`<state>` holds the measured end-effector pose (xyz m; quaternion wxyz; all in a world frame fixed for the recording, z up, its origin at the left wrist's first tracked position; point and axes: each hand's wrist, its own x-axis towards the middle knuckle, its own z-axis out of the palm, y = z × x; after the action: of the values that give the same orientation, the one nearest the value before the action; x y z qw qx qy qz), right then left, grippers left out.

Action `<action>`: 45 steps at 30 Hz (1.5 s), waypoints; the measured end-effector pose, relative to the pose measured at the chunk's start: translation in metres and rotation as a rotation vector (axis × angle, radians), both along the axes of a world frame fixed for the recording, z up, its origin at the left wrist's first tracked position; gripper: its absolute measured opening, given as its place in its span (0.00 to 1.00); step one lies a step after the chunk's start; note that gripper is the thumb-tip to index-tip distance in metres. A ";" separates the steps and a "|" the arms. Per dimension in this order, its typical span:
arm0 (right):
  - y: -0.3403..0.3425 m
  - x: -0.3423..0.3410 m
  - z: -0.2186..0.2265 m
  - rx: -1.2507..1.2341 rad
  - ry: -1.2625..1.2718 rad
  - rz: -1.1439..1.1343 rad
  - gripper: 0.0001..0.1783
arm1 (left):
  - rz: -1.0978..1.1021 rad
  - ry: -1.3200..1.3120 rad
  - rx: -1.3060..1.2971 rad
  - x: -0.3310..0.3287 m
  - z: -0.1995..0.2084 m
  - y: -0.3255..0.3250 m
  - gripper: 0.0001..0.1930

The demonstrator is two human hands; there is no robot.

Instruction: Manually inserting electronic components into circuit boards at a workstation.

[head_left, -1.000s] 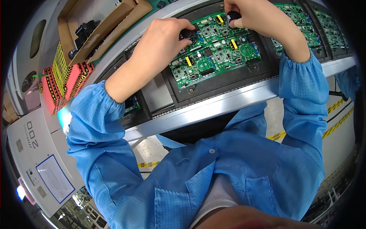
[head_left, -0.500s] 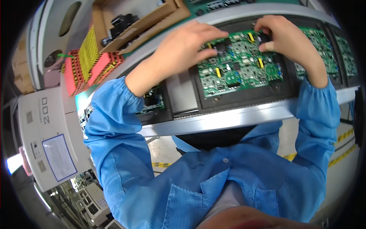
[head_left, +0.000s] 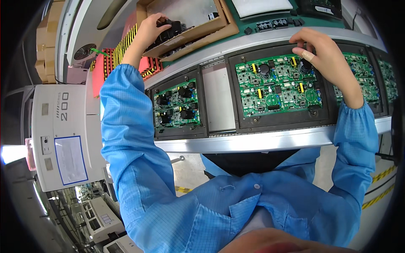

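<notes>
1. From here, the loose black parts (head_left: 176, 28) lie in the cardboard box (head_left: 202, 32), far left, at the fingertips of the left hand (head_left: 149, 30) and to their right; their long axes blur in the jumble.
2. That hand is much the nearer: forearm stretched far, fingers bent right. I can't tell whether its grip is closed on one.
3. The right hand (head_left: 319, 49), grip parted and seemingly bare, hovers over the green board (head_left: 279, 81), just beside a round black piece (head_left: 305, 66), fingers curled left.

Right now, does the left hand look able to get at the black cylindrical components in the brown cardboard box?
Probably yes: the left hand is right beside the black cylindrical components, and the open top of the brown cardboard box leaves the way free.
</notes>
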<state>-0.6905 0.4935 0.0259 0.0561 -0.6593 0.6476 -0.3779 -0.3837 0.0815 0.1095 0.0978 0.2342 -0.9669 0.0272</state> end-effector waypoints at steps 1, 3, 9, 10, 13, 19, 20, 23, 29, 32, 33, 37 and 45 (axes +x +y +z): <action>-0.001 -0.002 -0.002 -0.015 -0.011 0.010 0.12 | -0.006 0.003 0.000 -0.005 0.001 0.004 0.19; 0.000 -0.004 -0.001 -0.031 -0.022 0.014 0.11 | -0.099 0.121 -0.038 -0.011 0.005 0.013 0.17; -0.001 -0.004 0.002 -0.055 -0.023 0.058 0.09 | -0.204 -0.002 0.090 -0.008 0.023 0.030 0.16; 0.001 -0.006 0.001 -0.069 -0.014 0.070 0.09 | -0.210 -0.003 0.090 -0.014 0.025 0.036 0.16; 0.003 -0.010 -0.002 -0.077 -0.007 0.094 0.08 | -0.182 -0.291 0.056 -0.026 0.024 0.050 0.20; 0.002 -0.015 -0.001 -0.074 0.028 0.120 0.09 | -0.454 -0.056 -0.201 -0.032 0.005 0.037 0.23; 0.006 -0.017 -0.004 -0.073 0.045 0.115 0.10 | -0.364 0.072 -0.100 -0.041 0.009 0.052 0.22; 0.003 0.003 -0.006 -0.298 -0.040 0.110 0.17 | -0.199 0.250 0.165 -0.062 0.008 0.123 0.18; -0.001 0.044 0.001 -0.468 -0.091 0.377 0.25 | -0.188 0.171 1.060 -0.075 -0.031 0.266 0.17; 0.002 0.034 -0.008 -0.310 -0.099 0.481 0.24 | -0.259 0.143 1.029 -0.079 -0.045 0.279 0.19; 0.003 0.031 -0.006 -0.267 -0.048 0.472 0.23 | -0.253 0.146 1.041 -0.077 -0.051 0.281 0.19; 0.020 0.013 0.043 0.092 -0.146 0.369 0.18 | -0.408 0.172 0.968 -0.059 -0.067 0.290 0.28; 0.033 -0.006 0.057 0.566 -0.031 0.354 0.19 | -0.315 0.282 0.760 -0.053 -0.093 0.301 0.22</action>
<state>-0.6964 0.5268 0.0832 0.3117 -0.7139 0.6014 -0.1773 -0.4369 0.3824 0.0161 0.1387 0.1045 -0.9094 -0.3780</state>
